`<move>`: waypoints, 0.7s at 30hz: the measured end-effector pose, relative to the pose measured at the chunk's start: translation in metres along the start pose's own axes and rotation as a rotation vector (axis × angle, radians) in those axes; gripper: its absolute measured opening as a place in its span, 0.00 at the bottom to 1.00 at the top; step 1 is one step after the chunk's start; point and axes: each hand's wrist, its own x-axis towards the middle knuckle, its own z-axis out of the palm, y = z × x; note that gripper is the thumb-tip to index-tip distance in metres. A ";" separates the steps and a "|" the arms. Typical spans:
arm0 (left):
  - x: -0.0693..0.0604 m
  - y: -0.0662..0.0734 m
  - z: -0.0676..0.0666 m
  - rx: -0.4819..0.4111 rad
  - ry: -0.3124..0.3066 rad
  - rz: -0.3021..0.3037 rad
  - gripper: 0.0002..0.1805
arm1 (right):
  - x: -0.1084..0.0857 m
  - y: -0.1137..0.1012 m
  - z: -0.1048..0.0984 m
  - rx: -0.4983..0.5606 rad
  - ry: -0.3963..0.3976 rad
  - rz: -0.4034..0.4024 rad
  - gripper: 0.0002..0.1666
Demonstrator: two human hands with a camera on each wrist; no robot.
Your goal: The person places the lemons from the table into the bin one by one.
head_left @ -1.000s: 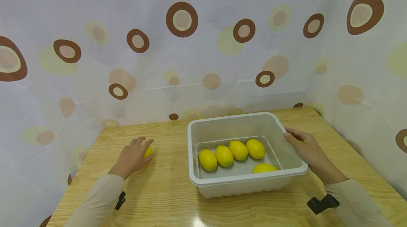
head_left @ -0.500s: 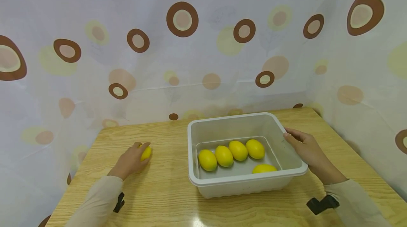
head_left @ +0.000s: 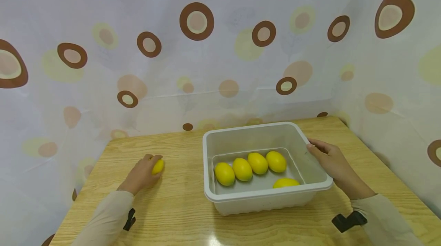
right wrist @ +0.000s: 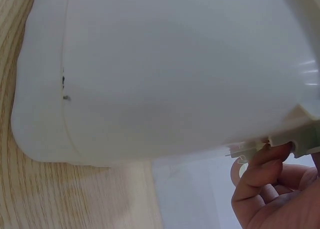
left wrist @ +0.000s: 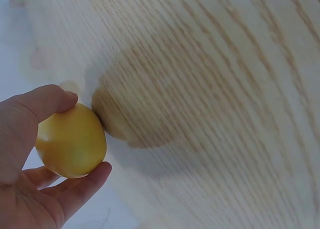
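Observation:
On the left of the table, my left hand [head_left: 141, 175] grips a lemon [head_left: 158, 166] between thumb and fingers. The left wrist view shows this lemon [left wrist: 72, 141] close up, touching or nearly touching the wood. A white plastic tub [head_left: 267, 195] stands to its right with several lemons inside; one lemon [head_left: 286, 183] lies apart near the front wall, partly hidden by the rim. With thumb on top and fingers beneath, my right hand [head_left: 332, 163] holds the tub's right rim. In the right wrist view, the curled fingers [right wrist: 260, 176] reach under that rim.
The wooden table [head_left: 179, 215] runs back to a patterned curtain [head_left: 220, 66] behind it and along both sides. A gap of bare wood lies between my left hand and the tub. Black straps [head_left: 349, 221] sit on both sleeves.
My left fingers have closed around the lemon, which has shifted slightly left. My right hand and the tub stay where they were.

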 end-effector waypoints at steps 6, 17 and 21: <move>0.001 -0.001 0.000 -0.028 -0.009 -0.009 0.28 | 0.000 0.000 0.000 0.005 -0.005 -0.002 0.37; 0.005 0.004 -0.010 -0.064 0.001 0.014 0.30 | -0.002 -0.001 0.000 -0.022 -0.003 0.002 0.38; 0.008 0.007 -0.018 -0.070 0.026 0.048 0.30 | -0.003 -0.001 0.000 -0.023 -0.005 -0.001 0.38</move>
